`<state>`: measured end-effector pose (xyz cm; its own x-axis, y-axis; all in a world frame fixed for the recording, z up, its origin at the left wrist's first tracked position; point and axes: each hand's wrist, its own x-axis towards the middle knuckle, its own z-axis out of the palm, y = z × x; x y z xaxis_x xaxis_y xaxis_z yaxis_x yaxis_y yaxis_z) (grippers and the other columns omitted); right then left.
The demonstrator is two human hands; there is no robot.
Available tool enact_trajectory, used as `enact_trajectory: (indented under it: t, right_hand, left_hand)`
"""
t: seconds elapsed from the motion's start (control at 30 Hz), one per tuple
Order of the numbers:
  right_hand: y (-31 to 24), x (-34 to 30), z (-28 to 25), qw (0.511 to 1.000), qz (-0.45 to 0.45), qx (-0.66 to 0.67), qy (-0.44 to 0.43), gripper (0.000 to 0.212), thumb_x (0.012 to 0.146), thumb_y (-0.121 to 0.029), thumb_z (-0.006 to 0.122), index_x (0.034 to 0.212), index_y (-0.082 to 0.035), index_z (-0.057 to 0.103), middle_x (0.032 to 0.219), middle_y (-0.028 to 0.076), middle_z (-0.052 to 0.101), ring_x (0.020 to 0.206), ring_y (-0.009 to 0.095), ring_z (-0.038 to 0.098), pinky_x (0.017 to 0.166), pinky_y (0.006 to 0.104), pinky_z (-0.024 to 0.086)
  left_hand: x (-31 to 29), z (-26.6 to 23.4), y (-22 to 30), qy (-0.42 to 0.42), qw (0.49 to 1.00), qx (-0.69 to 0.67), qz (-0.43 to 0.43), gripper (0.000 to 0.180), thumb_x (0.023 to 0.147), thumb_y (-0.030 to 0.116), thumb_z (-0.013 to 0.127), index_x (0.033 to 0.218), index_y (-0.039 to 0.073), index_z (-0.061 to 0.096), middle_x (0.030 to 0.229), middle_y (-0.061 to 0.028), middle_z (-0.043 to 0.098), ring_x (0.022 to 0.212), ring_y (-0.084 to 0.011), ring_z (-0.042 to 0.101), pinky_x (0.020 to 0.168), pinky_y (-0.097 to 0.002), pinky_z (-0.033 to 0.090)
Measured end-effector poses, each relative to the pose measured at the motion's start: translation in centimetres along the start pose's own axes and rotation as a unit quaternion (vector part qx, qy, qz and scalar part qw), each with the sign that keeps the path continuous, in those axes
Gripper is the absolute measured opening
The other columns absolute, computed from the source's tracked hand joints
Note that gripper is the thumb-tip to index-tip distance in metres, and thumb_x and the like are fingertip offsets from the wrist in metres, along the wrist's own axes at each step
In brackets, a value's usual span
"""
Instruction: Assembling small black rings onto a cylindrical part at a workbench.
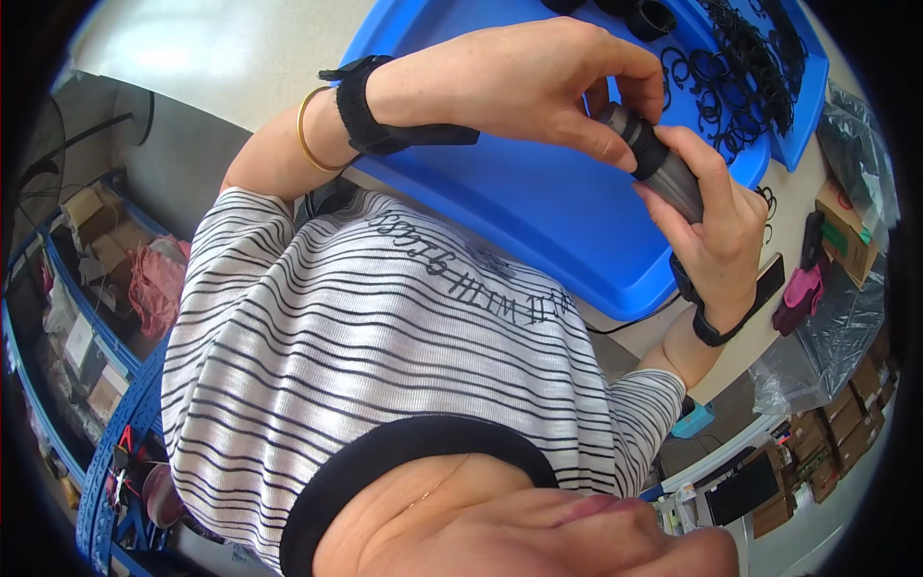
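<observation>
My right hand (719,207) is wrapped round a smooth grey cylinder (675,183), held tilted above a blue tray (538,207). Round the cylinder's upper part sits a black ribbed band (642,146). My left hand (538,87) reaches across to that upper end, its thumb pressed against the band and its fingers curled over the far side. The curled fingers partly hide what they touch at the tip. Many thin black open rings (710,77) lie loose in the tray beyond my hands.
Black wide sleeves (650,19) stand at the tray's far edge. Beside the tray, on the right, are a cardboard box (846,231), a pink and black item (800,288) and clear plastic wrapping (817,337). Blue shelving (106,462) holding boxes stands at the left.
</observation>
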<state>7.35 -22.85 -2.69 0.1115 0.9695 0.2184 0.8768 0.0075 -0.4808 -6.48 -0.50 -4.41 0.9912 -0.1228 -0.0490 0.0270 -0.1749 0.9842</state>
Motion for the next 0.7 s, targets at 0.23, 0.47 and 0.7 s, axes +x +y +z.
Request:
enact_trajectory:
  t: [0.23,0.47,0.7]
  right_hand:
    - [0.0,0.1,0.0,1.0,-0.007,-0.001,0.004,0.061,0.072,-0.008,0.086,0.128,-0.012,0.062,0.098,0.009,0.073,0.076,0.031,0.073,0.06,0.0385,0.056]
    - [-0.1,0.2,0.0,1.0,-0.006,-0.006,0.002,0.059,0.072,-0.008,0.086,0.127,-0.011,0.063,0.096,0.009,0.072,0.075,0.03,0.072,0.06,0.0382,0.055]
    - [-0.1,0.2,0.1,1.0,-0.006,-0.007,0.0,0.06,0.072,-0.007,0.086,0.127,-0.011,0.062,0.095,0.01,0.072,0.074,0.031,0.072,0.059,0.0389,0.055]
  left_hand:
    - [-0.1,0.1,0.3,0.002,1.0,-0.019,0.008,0.036,0.088,0.014,0.08,0.115,-0.002,0.062,0.095,-0.0132,0.072,0.079,-0.0199,0.07,0.071,-0.031,0.058]
    - [-0.2,0.9,-0.6,0.04,0.996,0.042,0.06,0.035,0.086,0.017,0.078,0.114,0.001,0.065,0.097,-0.0118,0.072,0.083,-0.0222,0.07,0.073,-0.0335,0.057]
    - [-0.2,1.3,-1.1,0.074,0.991,0.093,0.067,0.036,0.085,0.024,0.078,0.113,0.004,0.069,0.101,-0.0103,0.073,0.087,-0.0246,0.07,0.077,-0.0367,0.057]
